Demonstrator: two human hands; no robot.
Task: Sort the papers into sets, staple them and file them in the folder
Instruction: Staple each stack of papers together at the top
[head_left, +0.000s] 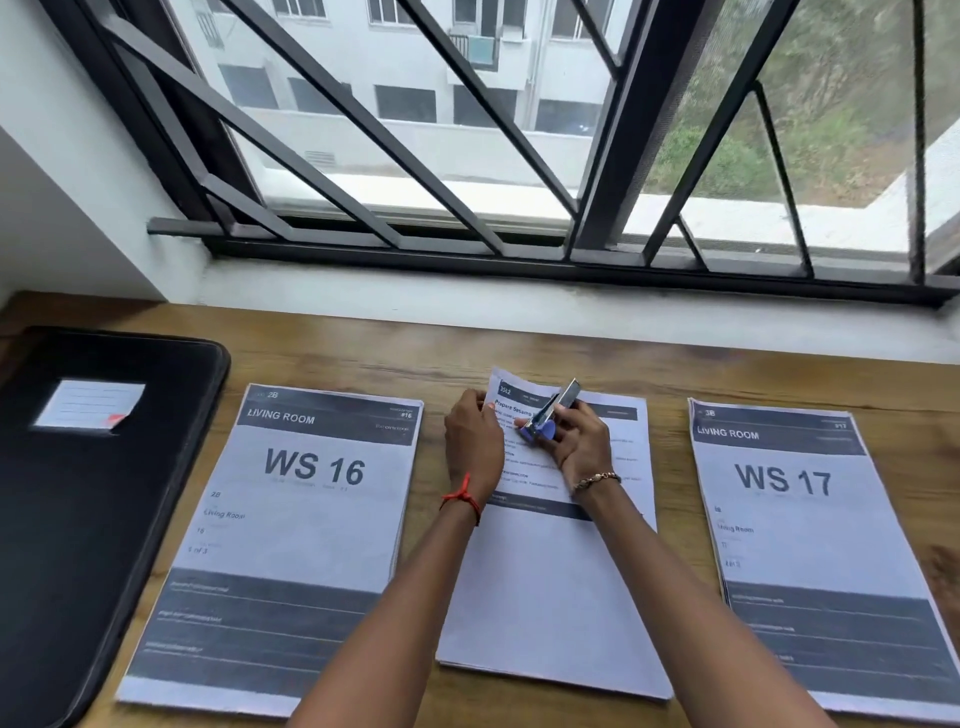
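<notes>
Stapling was the step you had in hand. The middle set lay on the table between the other two, with its corner at 11 o'clock lifted off the wood. Your left hand pinched that raised corner from the 9 o'clock side, fingers curled round the paper's edge. Your right hand was wrapped round the stapler, which sat tilted over the same corner, its metal top pointing toward 1 o'clock. I could not tell whether the sheets were fully inside its mouth. Your hands were close together at that corner.

The WS 16 set lay flat at 9 o'clock of your hands and the WS 17 set at 3 o'clock. The closed black folder lay farther out at 9 o'clock.

To my eye, the next move called for squaring the sheets in the stapler and one firm squeeze. Whether the outer sets were stapled, I could not tell; nothing was filed yet.
</notes>
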